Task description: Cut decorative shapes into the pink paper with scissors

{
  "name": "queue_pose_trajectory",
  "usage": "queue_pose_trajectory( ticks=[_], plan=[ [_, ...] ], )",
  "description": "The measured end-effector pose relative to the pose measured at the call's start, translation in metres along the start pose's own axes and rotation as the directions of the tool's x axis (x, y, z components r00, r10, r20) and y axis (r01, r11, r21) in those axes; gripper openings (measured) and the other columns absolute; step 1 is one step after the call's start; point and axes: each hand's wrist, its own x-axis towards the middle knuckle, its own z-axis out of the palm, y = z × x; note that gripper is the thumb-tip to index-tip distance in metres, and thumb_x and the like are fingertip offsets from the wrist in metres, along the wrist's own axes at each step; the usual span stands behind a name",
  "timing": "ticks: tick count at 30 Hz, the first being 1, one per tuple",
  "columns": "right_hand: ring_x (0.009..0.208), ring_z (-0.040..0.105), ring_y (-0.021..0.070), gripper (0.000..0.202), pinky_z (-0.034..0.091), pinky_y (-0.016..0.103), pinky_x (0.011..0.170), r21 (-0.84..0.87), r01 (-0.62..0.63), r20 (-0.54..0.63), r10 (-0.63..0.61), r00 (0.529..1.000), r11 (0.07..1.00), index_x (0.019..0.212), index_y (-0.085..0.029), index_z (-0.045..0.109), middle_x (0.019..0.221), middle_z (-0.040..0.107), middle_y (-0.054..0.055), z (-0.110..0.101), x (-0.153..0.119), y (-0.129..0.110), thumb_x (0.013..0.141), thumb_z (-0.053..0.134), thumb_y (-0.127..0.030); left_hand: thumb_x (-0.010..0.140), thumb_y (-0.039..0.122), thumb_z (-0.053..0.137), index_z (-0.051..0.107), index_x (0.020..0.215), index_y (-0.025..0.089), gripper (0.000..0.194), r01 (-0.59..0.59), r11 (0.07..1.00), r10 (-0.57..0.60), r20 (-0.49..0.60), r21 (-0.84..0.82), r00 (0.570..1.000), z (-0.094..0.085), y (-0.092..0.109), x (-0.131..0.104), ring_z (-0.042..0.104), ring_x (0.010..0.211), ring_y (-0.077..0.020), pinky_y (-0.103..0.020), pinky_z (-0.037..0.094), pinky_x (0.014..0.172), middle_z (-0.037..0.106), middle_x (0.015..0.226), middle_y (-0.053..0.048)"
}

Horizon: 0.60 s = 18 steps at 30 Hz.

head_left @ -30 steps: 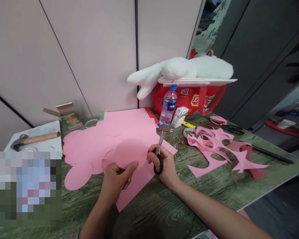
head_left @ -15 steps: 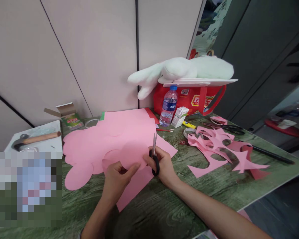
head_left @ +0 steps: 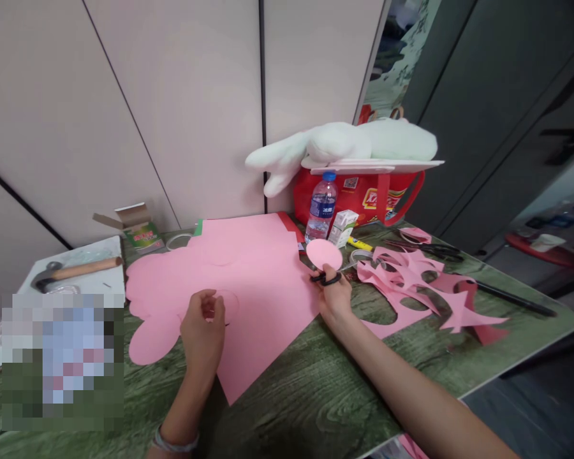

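My right hand (head_left: 336, 299) is closed around the black-handled scissors (head_left: 326, 279), whose blades point up and left. It also holds up a small cut-out pink paper circle (head_left: 324, 254), just above the scissor handles. On the left, my left hand (head_left: 203, 331) curls above the pink paper, with thumb and fingertips pressed close together. What lies between those fingers, if anything, I cannot make out. Beneath both hands spreads a large pink paper sheet (head_left: 263, 331). Several overlapping rounded pink pieces (head_left: 155, 287) reach out to the left. A faint round outline shows beside my left fingertips.
Pink paper offcuts (head_left: 411, 274) lie at the right, near a tape roll (head_left: 362, 257) and a black rod (head_left: 511, 297). Behind stand a water bottle (head_left: 321, 207), a small white box (head_left: 343, 228) and a red bag (head_left: 363, 191). A hammer (head_left: 76, 271) rests at the left.
My right hand has moved right with the scissors and now carries the pink circle. My left hand has drawn back left, off the circle it was pinching.
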Motion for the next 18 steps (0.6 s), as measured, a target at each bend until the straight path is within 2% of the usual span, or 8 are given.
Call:
queue_pose_trajectory(
  ticks=[3,8,12,15,18],
  plan=[
    [0.043,0.05,0.0066,0.041,0.055,0.023,0.049,-0.025,-0.015,0.057,0.016,0.998,1.0,0.065,-0.021,0.045,0.051,0.051,-0.009,-0.001,0.004,0.001,0.058,0.078,-0.043,0.071,0.045,0.054,0.055,0.092,0.022,0.031,0.024,0.999,-0.025,0.074,0.023,0.997,0.0,-0.004,0.003,0.062,0.072,-0.024,-0.037,0.047,0.068,0.064,0.078,-0.005],
    [0.038,0.048,0.0076,0.042,0.049,0.023,0.04,-0.153,-0.093,0.287,0.134,0.949,0.984,0.06,-0.017,0.052,0.044,0.051,-0.007,0.005,-0.01,0.008,0.048,0.085,-0.04,0.065,0.045,0.061,0.056,0.088,0.022,0.033,0.007,0.999,-0.016,0.187,0.05,0.982,0.004,-0.004,0.001,0.062,0.071,-0.0257,-0.04,0.047,0.071,0.063,0.071,-0.003],
    [0.037,0.048,0.0076,0.043,0.043,0.021,0.038,-0.224,-0.097,0.367,0.176,0.913,0.97,0.059,-0.016,0.054,0.041,0.051,-0.006,0.007,-0.017,0.009,0.047,0.086,-0.042,0.061,0.045,0.065,0.059,0.087,0.019,0.037,0.183,0.975,-0.16,0.174,-0.123,0.972,0.005,-0.004,0.0,0.064,0.08,-0.0261,-0.039,0.049,0.069,0.066,0.08,-0.007],
    [0.037,0.047,0.0077,0.044,0.041,0.021,0.039,-0.24,-0.096,0.374,0.183,0.909,0.966,0.059,-0.016,0.054,0.04,0.051,-0.006,0.007,-0.017,0.007,0.046,0.085,-0.043,0.057,0.037,0.07,0.059,0.088,0.016,0.039,0.339,0.884,-0.305,0.152,-0.322,0.94,0.004,-0.002,0.001,0.064,0.073,-0.0206,-0.034,0.05,0.067,0.066,0.078,-0.004],
    [0.037,0.047,0.008,0.045,0.041,0.021,0.039,-0.245,-0.096,0.375,0.186,0.908,0.965,0.061,-0.016,0.054,0.041,0.052,-0.006,0.007,-0.016,0.006,0.045,0.086,-0.044,0.057,0.028,0.071,0.058,0.086,0.014,0.035,0.439,0.778,-0.388,0.206,-0.448,0.898,0.004,0.002,0.001,0.063,0.062,-0.0155,-0.033,0.051,0.067,0.066,0.071,-0.002]
  ],
)
